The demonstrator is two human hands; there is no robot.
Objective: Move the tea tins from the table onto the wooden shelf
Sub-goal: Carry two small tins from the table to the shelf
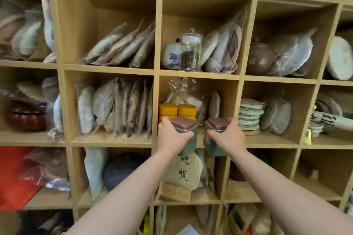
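I hold two square green tea tins with copper-coloured lids, side by side at the front of the middle cubby of the wooden shelf [198, 75]. My left hand [172, 137] grips the left tin [184, 126] around its side. My right hand [228, 136] grips the right tin [216, 125] the same way. Both tins are upright at the cubby's front edge; whether they rest on the board I cannot tell. Behind them in the same cubby stand two yellow round tins [177, 110] and bagged tea cakes [189, 97].
The shelf is a grid of cubbies packed with wrapped tea cakes. Above the tins' cubby stand a glass jar [191, 49] and a blue-and-white ceramic jar [171, 56]. A brown clay pot [259, 59] sits up right, a dark red lidded bowl [26, 117] at left.
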